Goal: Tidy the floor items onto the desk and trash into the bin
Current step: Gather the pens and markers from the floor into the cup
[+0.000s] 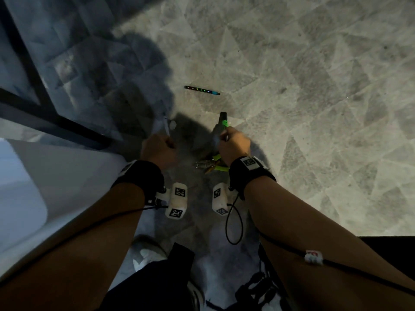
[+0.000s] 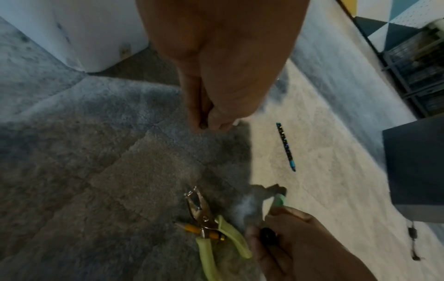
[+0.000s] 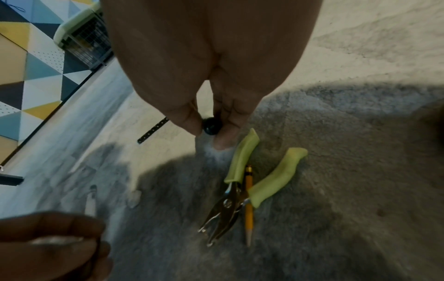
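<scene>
My left hand (image 1: 165,143) grips a slim white pen (image 1: 166,127), which sticks out forward; in the right wrist view the pen (image 3: 91,204) shows above that hand (image 3: 55,241). My right hand (image 1: 225,136) holds a green and black marker (image 1: 223,121), with the fingers (image 3: 190,121) pinching its black end (image 3: 209,127). On the grey rug under the hands lies a hole punch with green handles (image 3: 231,203) across a yellow pencil (image 3: 249,201). A dark pen with coloured dots (image 1: 201,90) lies on the floor ahead. A small pale scrap (image 1: 173,125) lies near the white pen.
A white rounded body (image 1: 33,176) stands at my left, with a black frame (image 1: 29,70) behind it. A dark box (image 2: 415,163) and a wire basket (image 2: 418,62) stand along the patterned wall. My shoe (image 1: 147,252) is on the rug below the hands.
</scene>
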